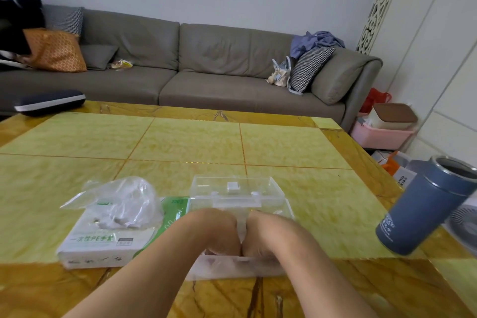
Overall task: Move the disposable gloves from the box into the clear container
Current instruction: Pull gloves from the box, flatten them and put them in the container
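We had both hands, left hand (219,235) and right hand (265,235), down inside the clear container (273,204). Our fingers were hidden, so their grip was untellable. Pressing the gloves (124,204) flat seemed wise.

A yellow-green tiled table (196,142) carries a white-and-green glove box (103,237) near its front edge, a clear container (232,268) just beside it, and a blue-grey tumbler (423,209) at the right edge.

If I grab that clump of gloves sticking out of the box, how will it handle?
The gloves look like thin crinkled film, so probably floppy and very light. Bunched together, several may drag out of the box at once.
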`<state>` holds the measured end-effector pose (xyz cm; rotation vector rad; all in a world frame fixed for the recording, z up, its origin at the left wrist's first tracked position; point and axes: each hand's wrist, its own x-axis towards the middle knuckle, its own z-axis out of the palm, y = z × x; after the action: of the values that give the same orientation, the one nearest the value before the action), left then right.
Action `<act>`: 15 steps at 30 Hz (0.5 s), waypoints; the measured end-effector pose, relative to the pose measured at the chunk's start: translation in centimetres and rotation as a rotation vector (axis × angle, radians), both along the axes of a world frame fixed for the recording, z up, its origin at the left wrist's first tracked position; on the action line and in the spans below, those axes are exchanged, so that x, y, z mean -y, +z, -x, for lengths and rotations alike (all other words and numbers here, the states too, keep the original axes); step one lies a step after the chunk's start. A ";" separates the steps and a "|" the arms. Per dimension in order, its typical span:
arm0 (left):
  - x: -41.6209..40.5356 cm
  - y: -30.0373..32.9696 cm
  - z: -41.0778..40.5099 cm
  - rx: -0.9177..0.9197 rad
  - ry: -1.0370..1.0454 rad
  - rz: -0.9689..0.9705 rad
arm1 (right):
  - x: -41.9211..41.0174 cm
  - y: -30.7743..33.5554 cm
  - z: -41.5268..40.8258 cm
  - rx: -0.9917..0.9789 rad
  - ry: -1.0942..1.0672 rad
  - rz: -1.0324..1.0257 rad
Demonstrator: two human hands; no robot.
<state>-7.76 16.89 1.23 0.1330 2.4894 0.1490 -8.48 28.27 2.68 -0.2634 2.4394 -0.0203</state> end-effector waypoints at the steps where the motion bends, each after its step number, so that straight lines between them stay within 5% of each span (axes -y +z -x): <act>1: 0.0 0.2 -0.1 0.006 0.008 -0.004 | 0.0 0.0 0.1 -0.001 -0.017 -0.003; 15: -0.2 1.5 -1.1 0.019 0.016 -0.044 | 0.4 -0.6 -0.2 -0.019 -0.257 0.000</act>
<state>-6.62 17.04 2.69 0.1300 2.4690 0.2114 -8.32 27.86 2.03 0.0516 2.4763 -0.1314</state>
